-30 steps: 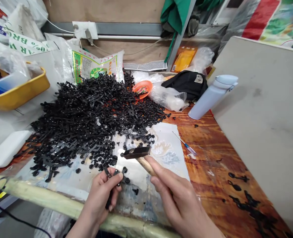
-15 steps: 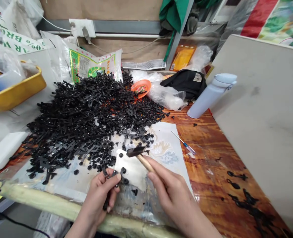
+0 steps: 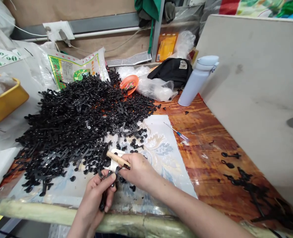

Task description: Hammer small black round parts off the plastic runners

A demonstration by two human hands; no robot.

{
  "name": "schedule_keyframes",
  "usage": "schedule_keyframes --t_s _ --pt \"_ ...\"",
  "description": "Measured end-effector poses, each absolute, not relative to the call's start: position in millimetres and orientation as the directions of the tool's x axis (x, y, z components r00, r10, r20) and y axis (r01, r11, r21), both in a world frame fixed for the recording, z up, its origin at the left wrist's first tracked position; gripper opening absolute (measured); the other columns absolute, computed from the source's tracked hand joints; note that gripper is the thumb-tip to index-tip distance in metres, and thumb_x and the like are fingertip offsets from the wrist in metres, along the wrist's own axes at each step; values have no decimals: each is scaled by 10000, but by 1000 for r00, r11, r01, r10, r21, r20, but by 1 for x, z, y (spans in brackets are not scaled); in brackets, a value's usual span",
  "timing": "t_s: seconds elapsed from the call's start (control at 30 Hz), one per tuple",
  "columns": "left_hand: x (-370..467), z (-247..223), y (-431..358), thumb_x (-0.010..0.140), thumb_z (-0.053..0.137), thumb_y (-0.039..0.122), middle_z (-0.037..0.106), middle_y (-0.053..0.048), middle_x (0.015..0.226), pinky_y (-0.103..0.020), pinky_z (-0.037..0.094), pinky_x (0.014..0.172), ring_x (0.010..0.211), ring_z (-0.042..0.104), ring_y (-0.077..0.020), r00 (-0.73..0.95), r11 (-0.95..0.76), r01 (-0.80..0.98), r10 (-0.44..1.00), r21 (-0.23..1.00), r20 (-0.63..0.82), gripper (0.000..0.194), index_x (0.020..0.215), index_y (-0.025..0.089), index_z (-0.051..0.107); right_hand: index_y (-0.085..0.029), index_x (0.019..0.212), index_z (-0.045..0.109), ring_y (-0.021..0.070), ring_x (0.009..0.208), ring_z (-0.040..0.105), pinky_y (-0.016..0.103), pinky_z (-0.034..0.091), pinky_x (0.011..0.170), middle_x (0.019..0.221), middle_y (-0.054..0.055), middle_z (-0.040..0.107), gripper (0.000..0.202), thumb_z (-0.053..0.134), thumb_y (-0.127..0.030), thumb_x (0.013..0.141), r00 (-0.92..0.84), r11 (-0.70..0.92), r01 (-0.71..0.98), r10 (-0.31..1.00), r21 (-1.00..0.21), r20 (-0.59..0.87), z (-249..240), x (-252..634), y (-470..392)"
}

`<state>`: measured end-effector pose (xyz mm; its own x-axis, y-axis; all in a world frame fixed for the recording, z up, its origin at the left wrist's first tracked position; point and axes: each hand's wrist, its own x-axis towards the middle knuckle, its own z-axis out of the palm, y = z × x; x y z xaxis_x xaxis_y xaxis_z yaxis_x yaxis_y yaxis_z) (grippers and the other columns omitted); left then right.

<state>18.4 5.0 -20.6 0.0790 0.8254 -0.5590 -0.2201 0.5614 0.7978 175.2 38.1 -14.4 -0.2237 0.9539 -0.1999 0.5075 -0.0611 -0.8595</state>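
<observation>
My left hand (image 3: 99, 193) is closed around several small black plastic parts (image 3: 102, 202), its thumb pressing on one of them. In my right hand (image 3: 140, 170) rests a small hammer (image 3: 118, 159) with a wooden handle and a dark head, tilted up to the left. The right fingertips reach down to the black piece (image 3: 117, 169) at the left thumb; whether they pinch it is hidden. Beneath both hands lies a white plate (image 3: 113, 165), partly covered. A large heap of black plastic parts (image 3: 87, 112) spreads just beyond.
A screwdriver (image 3: 177, 132) lies on the wooden table (image 3: 203, 142) to the right. Further back stand a pale blue bottle (image 3: 196, 82), an orange dish (image 3: 130, 82) and a black bag (image 3: 173, 74). A yellow bin (image 3: 7, 102) is at the left. Black scraps (image 3: 250, 188) lie at the right edge.
My right hand has moved left, to the left hand, and the hammer has swung round with its head pointing left. The left hand keeps its hold. The camera view has shifted right.
</observation>
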Motion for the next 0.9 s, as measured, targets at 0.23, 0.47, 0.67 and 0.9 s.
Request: schedule_keyframes --t_s 0.23,0.47,0.67,0.9 --pt "19 -16 7 668 745 335 568 55 431 -113 236 252 219 335 -11 68 568 -252 818 784 -571 302 645 171 492 -206 641 555 90 509 428 192 258 469 522 -69 457 84 546 -126 665 -215 -56 517 957 -854 -193 -10 175 35" --pt "19 -19 6 686 733 341 553 56 420 -118 247 248 225 333 -19 68 550 -231 832 803 -551 292 642 168 502 -200 620 545 81 501 394 191 246 475 515 -76 433 68 563 -144 655 -194 -51 550 963 -834 -187 -9 174 36" --pt "21 -18 5 660 749 359 591 47 449 -111 219 246 209 334 -12 38 548 -200 833 813 -552 323 658 176 483 -202 654 586 82 507 416 196 252 490 523 -70 459 87 555 -121 664 -200 -37 566 963 -824 -181 -8 174 36" --pt "21 -16 7 614 771 388 588 52 423 -118 201 224 190 316 -23 6 557 -145 827 818 -563 350 669 181 494 -214 788 655 94 524 455 196 297 492 574 -56 533 124 596 -153 698 -253 10 552 955 -834 -156 -4 183 35"
